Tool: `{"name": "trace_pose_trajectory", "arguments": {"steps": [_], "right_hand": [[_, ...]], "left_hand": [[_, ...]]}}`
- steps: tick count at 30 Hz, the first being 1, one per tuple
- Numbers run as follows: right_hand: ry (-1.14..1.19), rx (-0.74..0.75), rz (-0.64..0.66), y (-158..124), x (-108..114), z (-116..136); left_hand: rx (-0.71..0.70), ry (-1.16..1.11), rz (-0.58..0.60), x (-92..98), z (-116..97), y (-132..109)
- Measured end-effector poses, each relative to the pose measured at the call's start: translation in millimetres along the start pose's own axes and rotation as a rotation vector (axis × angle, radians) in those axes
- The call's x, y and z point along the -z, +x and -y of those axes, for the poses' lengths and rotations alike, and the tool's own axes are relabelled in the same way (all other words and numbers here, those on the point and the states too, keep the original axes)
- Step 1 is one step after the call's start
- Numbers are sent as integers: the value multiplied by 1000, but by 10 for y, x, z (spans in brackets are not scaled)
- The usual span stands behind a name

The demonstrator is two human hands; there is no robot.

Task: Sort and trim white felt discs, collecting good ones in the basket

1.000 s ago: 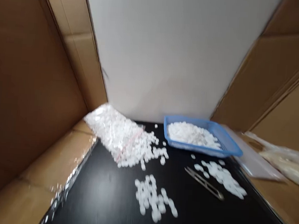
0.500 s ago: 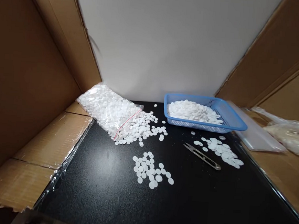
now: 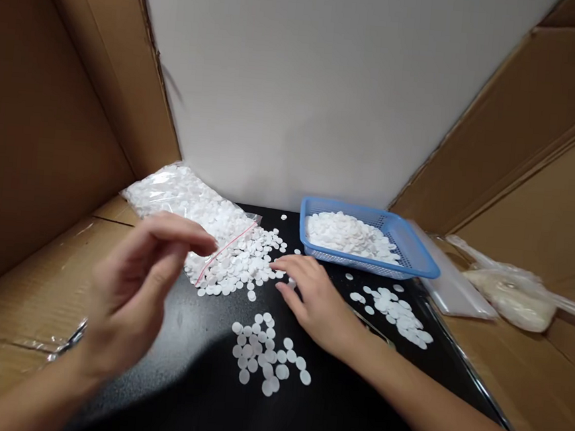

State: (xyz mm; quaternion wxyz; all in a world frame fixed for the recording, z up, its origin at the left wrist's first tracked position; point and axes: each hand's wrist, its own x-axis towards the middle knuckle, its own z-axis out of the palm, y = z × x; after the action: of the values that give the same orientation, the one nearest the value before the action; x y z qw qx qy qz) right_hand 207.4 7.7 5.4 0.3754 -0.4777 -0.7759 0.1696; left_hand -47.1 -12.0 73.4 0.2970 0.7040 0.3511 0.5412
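My left hand [image 3: 135,290] is raised in front of the clear zip bag [image 3: 170,190], fingers curved and thumb apart, with nothing visible between them. White discs [image 3: 244,262] spill from the bag's mouth, which has a red line. At the right edge of this spill is my right hand [image 3: 310,300], thumb and fingers spread; its fingertips are close to a few loose discs, and I cannot tell whether they touch. A smaller scatter of discs [image 3: 257,349] lies on the black table nearer to me. Thread snips [image 3: 375,330] are mostly hidden behind my right forearm.
A blue basket [image 3: 363,266] holding a heap of white discs stands at the back right. In front of it lies another group of discs [image 3: 403,317]. Clear plastic bags [image 3: 460,295] and a tied bag [image 3: 514,303] rest on cardboard. Cardboard walls [image 3: 536,155] flank the table.
Both hands have come into view over the table, the left near the bag, the right by the spilled discs. The view has shifted slightly. The snips are now largely covered.
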Motion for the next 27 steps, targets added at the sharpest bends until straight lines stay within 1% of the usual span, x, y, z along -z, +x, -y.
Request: {"name": "trace_pose_trajectory", "arguments": {"steps": [1, 2, 3, 4, 5, 6, 8, 10, 11, 13, 15, 17, 18, 22, 25, 27], "right_hand": [[-80, -2, 80, 57, -97, -31], [-147, -7, 147, 106, -201, -57], [-195, -14, 198, 143, -304, -79], [-218, -14, 227, 162, -397, -94], [-234, -5, 245, 163, -473, -104], [-249, 11, 258, 144, -529, -112], [-304, 64, 291, 52, -573, -138], [-347, 133, 325, -82, -542, -189], [-353, 161, 339, -151, -507, -221], [-330, 207, 328, -270, -414, -284], [-268, 232, 268, -340, -318, -330], [-190, 238, 187, -359, -246, -363], [-159, 220, 170, -354, -222, -378], [-71, 177, 137, -313, -186, -411], [-40, 174, 112, -299, -178, -377], [-20, 171, 83, -291, -181, -341]], "left_hand": [[-26, 64, 57, -98, 47, 139], [-57, 156, 137, -185, 125, 228], [-90, 272, 228, -257, 236, 265], [-108, 403, 339, -315, 374, 253], [-133, 512, 400, -359, 531, 199], [-148, 619, 432, -391, 690, 118], [-122, 785, 504, -433, 967, -76], [-129, 840, 547, -463, 1127, -238], [-141, 840, 565, -473, 1154, -292], [-153, 811, 608, -478, 1123, -337], [-150, 770, 660, -463, 1033, -307], [-109, 748, 678, -440, 963, -229], [-92, 732, 685, -431, 951, -186], [-65, 691, 682, -414, 999, -88], [-97, 693, 680, -412, 1029, -90], [-122, 684, 658, -408, 1036, -98]]}}
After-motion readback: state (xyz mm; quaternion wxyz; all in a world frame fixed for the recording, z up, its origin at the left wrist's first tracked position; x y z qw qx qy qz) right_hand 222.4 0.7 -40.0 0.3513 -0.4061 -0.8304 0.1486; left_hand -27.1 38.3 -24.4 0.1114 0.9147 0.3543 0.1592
